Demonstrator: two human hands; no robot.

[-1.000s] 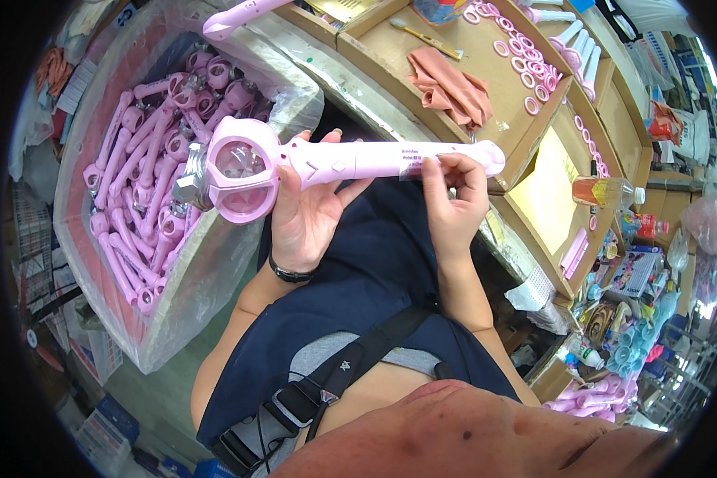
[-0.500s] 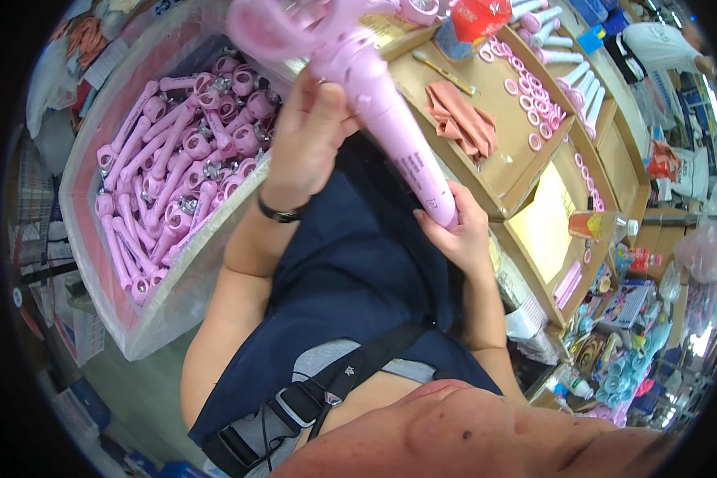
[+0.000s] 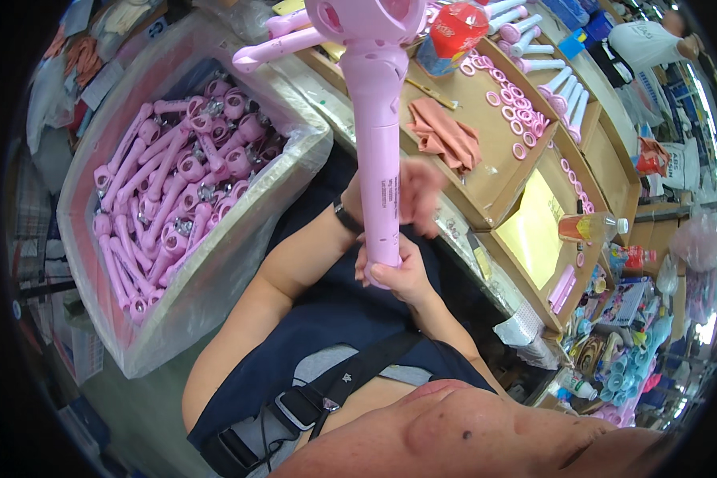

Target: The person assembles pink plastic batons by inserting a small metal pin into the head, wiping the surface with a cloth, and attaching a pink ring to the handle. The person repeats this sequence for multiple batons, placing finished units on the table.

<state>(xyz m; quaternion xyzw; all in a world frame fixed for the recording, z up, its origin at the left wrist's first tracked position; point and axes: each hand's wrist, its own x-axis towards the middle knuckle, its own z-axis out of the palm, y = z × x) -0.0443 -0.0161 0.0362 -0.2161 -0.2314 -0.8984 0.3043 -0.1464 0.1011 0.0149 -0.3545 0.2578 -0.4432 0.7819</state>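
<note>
Grasps the wand (image 3: pixel 378 167) by its narrow end in the right hand (image 3: pixel 397 271), with fingers and thumb wrapped round it just below centre. Points the wide head to twelve o'clock, partly beyond the upper edge of view. Holds it so, apparently, to leave the printing (image 3: pixel 393 190) on the handle uncovered and turned upward; likely needs a firm grip, with the bulky head so far from the fingers. Shows the left hand (image 3: pixel 419 199) behind the handle, with blurred fingers on its three o'clock side. Cannot tell touching from mere nearness there, nor clasped from loose.

At nine to ten o'clock, has the bin (image 3: pixel 231 227), heaped with more wands (image 3: pixel 159 191), probably set there for easy reach beside the left arm. Between one and two, has a tray (image 3: pixel 498 199) with a cloth (image 3: pixel 446 135), a stick (image 3: pixel 438 97) and rings (image 3: pixel 518 119) inside, presumably walled to stop small pieces straying. Farther toward two, shows pale handles (image 3: pixel 567 102); at three, a sheet (image 3: pixel 530 235) overlapped by a bottle (image 3: pixel 581 228); nearer four, strips (image 3: pixel 562 288).

Blocks part of the left hand and the tray's edge with the held wand. At one o'clock, hides the tray's far end behind a bag (image 3: pixel 458 36); at eleven, shows another wand (image 3: pixel 283 46) just beyond the bin.
</note>
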